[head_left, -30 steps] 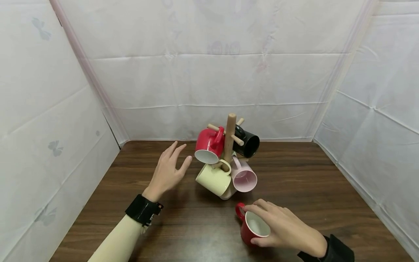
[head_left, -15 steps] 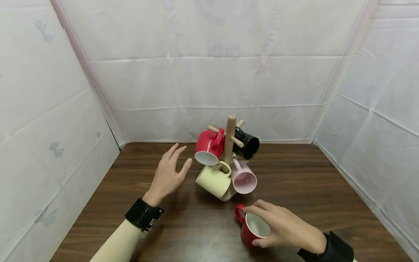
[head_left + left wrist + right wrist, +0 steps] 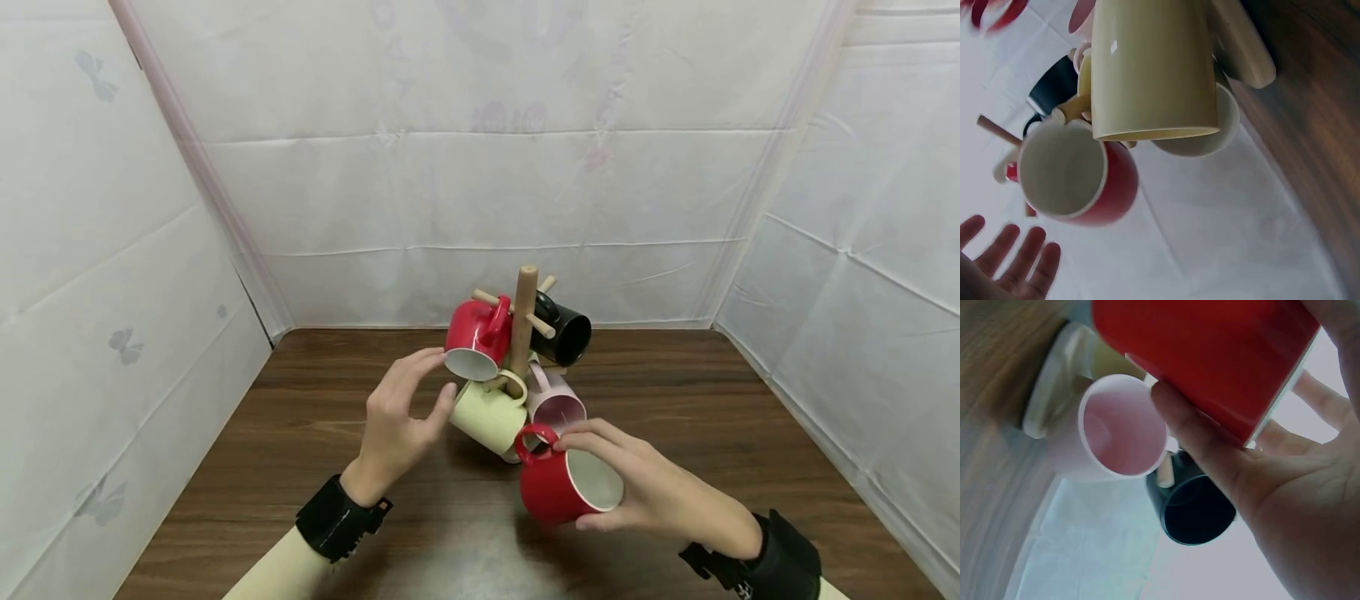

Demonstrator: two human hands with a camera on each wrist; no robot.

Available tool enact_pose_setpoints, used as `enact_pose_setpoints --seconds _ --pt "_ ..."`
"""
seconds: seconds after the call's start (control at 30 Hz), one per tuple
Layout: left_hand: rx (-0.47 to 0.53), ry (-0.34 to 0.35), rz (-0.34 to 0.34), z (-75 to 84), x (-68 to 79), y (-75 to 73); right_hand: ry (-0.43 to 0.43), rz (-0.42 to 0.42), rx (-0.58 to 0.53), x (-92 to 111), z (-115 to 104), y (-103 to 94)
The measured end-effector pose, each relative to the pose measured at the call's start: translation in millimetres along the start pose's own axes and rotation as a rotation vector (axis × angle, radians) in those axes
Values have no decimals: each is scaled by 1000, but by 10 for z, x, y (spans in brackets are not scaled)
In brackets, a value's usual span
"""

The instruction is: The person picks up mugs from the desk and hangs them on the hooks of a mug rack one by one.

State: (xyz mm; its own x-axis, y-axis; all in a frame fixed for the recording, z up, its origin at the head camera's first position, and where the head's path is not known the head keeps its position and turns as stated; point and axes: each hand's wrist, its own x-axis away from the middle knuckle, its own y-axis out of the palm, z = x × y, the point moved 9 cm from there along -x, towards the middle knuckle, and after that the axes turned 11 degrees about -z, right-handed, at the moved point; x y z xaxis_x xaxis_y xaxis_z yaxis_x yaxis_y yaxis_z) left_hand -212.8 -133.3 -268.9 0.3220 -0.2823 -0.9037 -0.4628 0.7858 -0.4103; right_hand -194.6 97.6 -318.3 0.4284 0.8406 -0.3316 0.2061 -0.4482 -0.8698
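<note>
My right hand [image 3: 637, 479] grips a red mug [image 3: 550, 490] by its rim and side, tilted with the white inside toward the right and the handle upward. It is raised off the table, in front of the wooden mug tree [image 3: 523, 325]. On the tree hang another red mug [image 3: 472, 333] at upper left, a pale yellow mug [image 3: 489, 417] below it, a black mug [image 3: 564, 335] at upper right and a pink mug [image 3: 557, 402] under that. My left hand [image 3: 401, 421] is open just left of the tree, fingertips right by the hanging red mug.
The dark wood table [image 3: 300, 425] runs back to a white sheet wall [image 3: 360, 192], with further sheets at left and right. A bare peg [image 3: 542, 326] of the tree sticks out toward me. In the left wrist view, another pale mug [image 3: 1207, 137] shows behind the yellow one.
The red mug in my right hand has risen off the table, tipped over and moved up toward the tree. My left hand has moved slightly right, closer to the hanging mugs.
</note>
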Motion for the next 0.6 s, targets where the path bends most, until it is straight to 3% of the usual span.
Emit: enact_pose_setpoints --seconds 0.1,0.2,0.27,0.4,0.6 --pt "37 92 -18 211 -59 12 -39 86 -15 -77 -155 -181" --pt "116 107 -64 319 -96 49 -84 163 -18 -145 -303 -344" --pt "206 62 -125 321 -111 108 -120 211 -6 -177 -380 -433" --pt "443 -96 -313 272 -91 297 -157 285 22 -210 -457 -547" --pt "805 -344 -606 213 85 635 -163 319 -78 -224 -451 -593"
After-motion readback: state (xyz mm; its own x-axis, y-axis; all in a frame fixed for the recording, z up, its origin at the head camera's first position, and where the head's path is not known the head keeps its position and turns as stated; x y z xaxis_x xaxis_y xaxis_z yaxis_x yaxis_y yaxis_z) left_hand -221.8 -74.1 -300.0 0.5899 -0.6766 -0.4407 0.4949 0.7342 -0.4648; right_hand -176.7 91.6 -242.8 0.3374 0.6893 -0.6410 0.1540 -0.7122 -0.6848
